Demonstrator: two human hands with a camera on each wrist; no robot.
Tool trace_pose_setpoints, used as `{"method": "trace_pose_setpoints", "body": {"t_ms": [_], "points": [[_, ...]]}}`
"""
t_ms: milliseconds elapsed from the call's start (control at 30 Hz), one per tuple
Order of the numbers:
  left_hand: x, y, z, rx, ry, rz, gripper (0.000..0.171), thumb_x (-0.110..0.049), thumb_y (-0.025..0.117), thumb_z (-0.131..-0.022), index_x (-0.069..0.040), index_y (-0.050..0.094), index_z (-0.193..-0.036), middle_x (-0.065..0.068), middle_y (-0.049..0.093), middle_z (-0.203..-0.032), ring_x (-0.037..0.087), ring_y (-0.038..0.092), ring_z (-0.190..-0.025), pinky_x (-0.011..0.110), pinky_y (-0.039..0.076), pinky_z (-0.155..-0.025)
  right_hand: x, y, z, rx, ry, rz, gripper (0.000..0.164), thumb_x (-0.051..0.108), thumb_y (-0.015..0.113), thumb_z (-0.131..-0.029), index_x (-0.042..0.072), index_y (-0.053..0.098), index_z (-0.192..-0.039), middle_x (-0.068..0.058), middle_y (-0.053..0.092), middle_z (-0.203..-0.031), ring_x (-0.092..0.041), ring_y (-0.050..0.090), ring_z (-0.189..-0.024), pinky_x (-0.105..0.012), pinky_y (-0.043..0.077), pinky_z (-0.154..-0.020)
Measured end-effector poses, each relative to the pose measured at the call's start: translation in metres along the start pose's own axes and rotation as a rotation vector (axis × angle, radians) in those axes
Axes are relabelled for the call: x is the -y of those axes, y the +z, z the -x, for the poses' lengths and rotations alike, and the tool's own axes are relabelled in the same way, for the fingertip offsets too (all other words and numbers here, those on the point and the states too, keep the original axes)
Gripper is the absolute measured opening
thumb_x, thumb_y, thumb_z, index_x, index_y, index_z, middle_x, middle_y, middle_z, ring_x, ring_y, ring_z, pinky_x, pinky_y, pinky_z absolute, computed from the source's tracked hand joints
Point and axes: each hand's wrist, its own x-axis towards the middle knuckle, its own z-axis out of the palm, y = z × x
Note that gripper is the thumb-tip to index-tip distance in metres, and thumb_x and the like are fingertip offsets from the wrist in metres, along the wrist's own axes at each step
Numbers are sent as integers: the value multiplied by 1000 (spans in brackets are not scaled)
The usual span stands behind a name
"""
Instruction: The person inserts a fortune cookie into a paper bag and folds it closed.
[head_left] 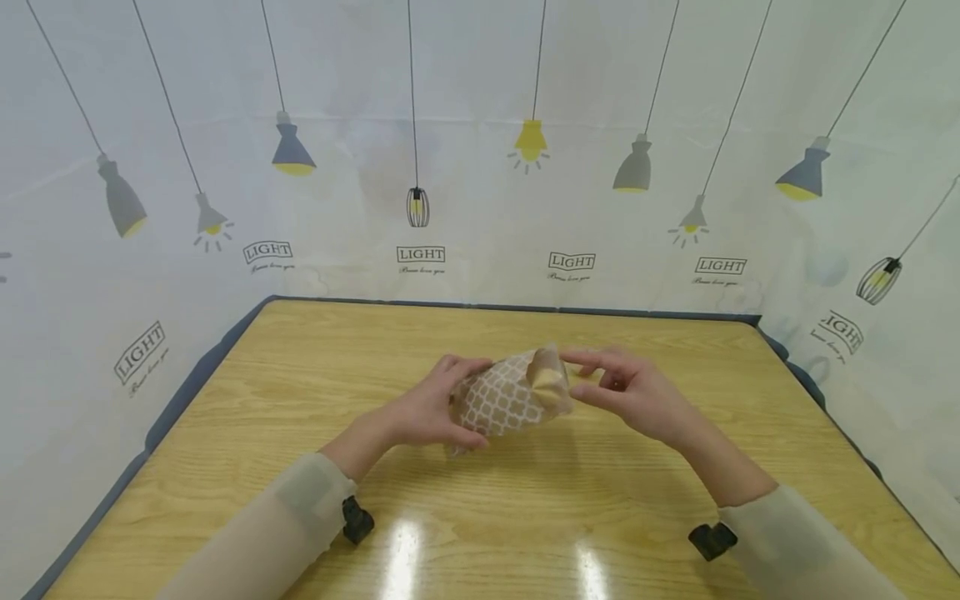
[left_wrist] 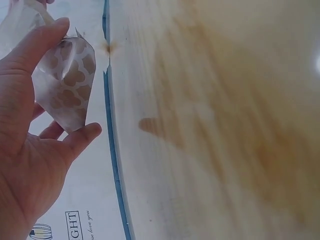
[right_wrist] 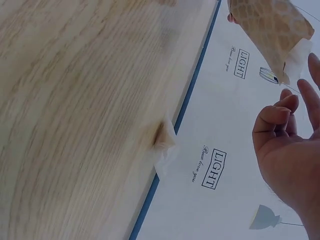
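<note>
A paper wrapper with a tan and white lattice pattern is held above the table, tilted with its open end toward the right. Something pale tan shows inside the open end; what it is, I cannot tell. My left hand grips the closed end, thumb on the near side and fingers on the far side. In the left wrist view the wrapper's pointed corner sticks out between thumb and fingers. My right hand is beside the open end, index finger and thumb spread, fingertips right at the paper's edge.
A light wooden table with a dark blue edge lies below both hands. Behind it hangs a white backdrop printed with lamps and the word LIGHT. Black mounts sit at both sleeve cuffs.
</note>
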Motion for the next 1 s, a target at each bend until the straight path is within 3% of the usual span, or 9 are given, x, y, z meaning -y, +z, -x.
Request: {"method": "trace_pose_setpoints", "body": {"t_ms": [333, 567, 1000], "points": [[-3, 1, -1, 6, 3, -8, 115, -31, 101, -78, -26, 34, -171, 12, 39, -158, 33, 45, -146, 63, 46, -124, -3, 9, -5, 38, 0, 21, 47, 28, 79, -103, 25, 70, -149, -18, 62, -132, -20, 58, -81, -27, 54, -65], [-3, 3, -2, 11, 15, -16, 114, -32, 101, -79, -26, 34, -171, 12, 40, -156, 32, 46, -144, 63, 46, -124, -2, 17, -7, 53, 34, 2, 47, 29, 80, -103, 25, 70, -148, -15, 55, -125, -19, 51, -80, -26, 51, -64], [-6, 2, -2, 14, 17, -17, 115, -32, 101, -79, -22, 33, -172, 12, 40, -157, 32, 46, -144, 61, 47, -124, -3, 23, -10, 45, 9, 2, 48, 27, 81, -101, 21, 71, -147, -13, 52, -115, -17, 47, -76, -26, 48, -62]]}}
